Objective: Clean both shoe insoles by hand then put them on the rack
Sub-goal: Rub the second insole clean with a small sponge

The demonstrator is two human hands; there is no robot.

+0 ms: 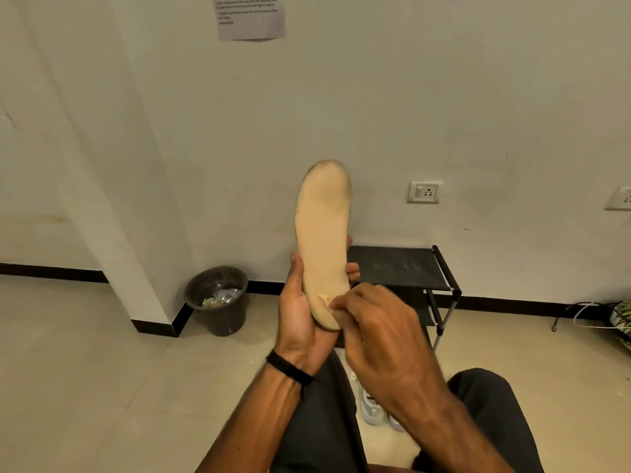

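Dark trousers (491, 421) are seen nearest, at 5 o'clock, cut off by the bottom edge. Between the knees, white shoes (374, 406) are partly hidden by the right forearm. Higher, near the centre, the right hand (379, 322) is blurred; its fingers are curled at the heel end of the insole (322, 240), and it seems that something small is pinched there, but this cannot be told for sure. The left hand (300, 308), with a black band (288, 368) on the wrist, is grasping the insole from behind, thumb on the left edge and fingertips showing at the right edge. The insole is held upright, toe end at 12 o'clock. Behind it, toward 3 o'clock, a black rack (403, 268) stands at the wall, partly covered by the hands. At 9 o'clock a dark bin (218, 302) holds rubbish. A wall paper (251, 15) at 12 o'clock is cut off and unreadable.
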